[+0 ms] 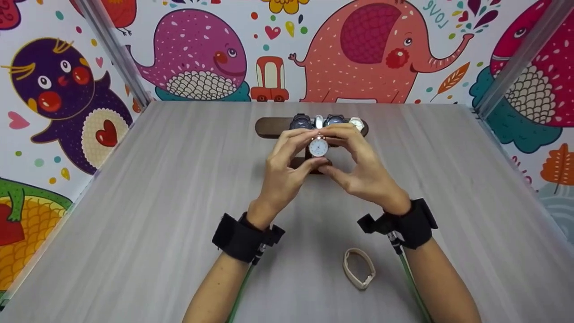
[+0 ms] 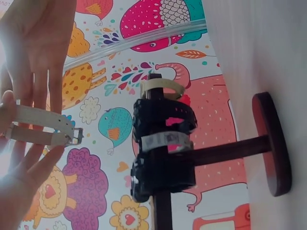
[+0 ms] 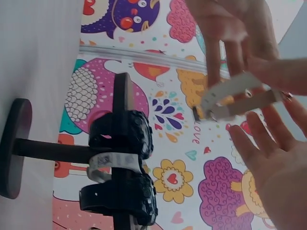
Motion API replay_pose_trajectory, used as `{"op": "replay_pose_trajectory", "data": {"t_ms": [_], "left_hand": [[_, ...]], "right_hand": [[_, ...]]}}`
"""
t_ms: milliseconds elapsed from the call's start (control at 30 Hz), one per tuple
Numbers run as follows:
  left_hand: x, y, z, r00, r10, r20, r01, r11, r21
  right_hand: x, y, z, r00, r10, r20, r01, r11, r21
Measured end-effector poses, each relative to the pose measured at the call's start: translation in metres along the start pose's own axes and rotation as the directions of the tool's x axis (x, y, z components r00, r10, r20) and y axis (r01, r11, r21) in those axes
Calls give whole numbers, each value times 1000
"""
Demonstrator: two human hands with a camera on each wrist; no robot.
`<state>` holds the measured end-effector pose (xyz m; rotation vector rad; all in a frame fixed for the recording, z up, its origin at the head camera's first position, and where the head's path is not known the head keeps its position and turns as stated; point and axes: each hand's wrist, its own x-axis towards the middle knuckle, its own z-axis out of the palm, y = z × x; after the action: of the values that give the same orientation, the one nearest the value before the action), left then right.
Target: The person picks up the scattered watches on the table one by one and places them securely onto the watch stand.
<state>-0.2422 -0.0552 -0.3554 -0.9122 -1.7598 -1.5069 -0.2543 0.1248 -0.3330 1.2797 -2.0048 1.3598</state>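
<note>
Both hands hold a small wristwatch with a round white dial (image 1: 319,147) up in front of the watch stand. My left hand (image 1: 287,166) pinches its case from the left, thumb below and fingertips above. From the right, my right hand (image 1: 365,163) grips it too, fingertips at the top edge and thumb by the lower edge. The pale strap (image 2: 41,117) is buckled into a loop, which hangs behind the dial toward the stand. Its metal buckle (image 2: 77,136) faces away from me.
Behind the hands stands a dark T-shaped watch stand (image 1: 269,128). Its bar carries several watches, including two black ones, a silver-white one and a cream one (image 1: 357,123). A beige looped band (image 1: 359,268) lies on the grey table (image 1: 170,215) between my forearms. Cartoon-printed walls rise around the table.
</note>
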Motion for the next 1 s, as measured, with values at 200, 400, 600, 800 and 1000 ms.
{"op": "replay_pose_trajectory", "data": {"t_ms": [200, 400, 600, 800, 1000], "left_hand": [[0, -10, -15, 999, -35, -34, 38, 997, 71], [9, -21, -40, 974, -166, -154, 180, 981, 76], [11, -37, -68, 922, -268, -281, 317, 937, 149], [4, -63, -79, 878, -343, -333, 419, 888, 191], [-3, -86, -80, 836, -435, -335, 504, 850, 153]], "right_hand": [[1, 1, -1, 995, 93, -30, -95, 993, -76], [3, 13, -16, 963, 167, -209, -198, 971, -135], [-2, 33, -39, 891, 281, -357, -364, 912, -189], [-10, 56, -45, 842, 373, -390, -473, 858, -200], [-13, 72, -40, 825, 422, -376, -513, 838, -186]]}}
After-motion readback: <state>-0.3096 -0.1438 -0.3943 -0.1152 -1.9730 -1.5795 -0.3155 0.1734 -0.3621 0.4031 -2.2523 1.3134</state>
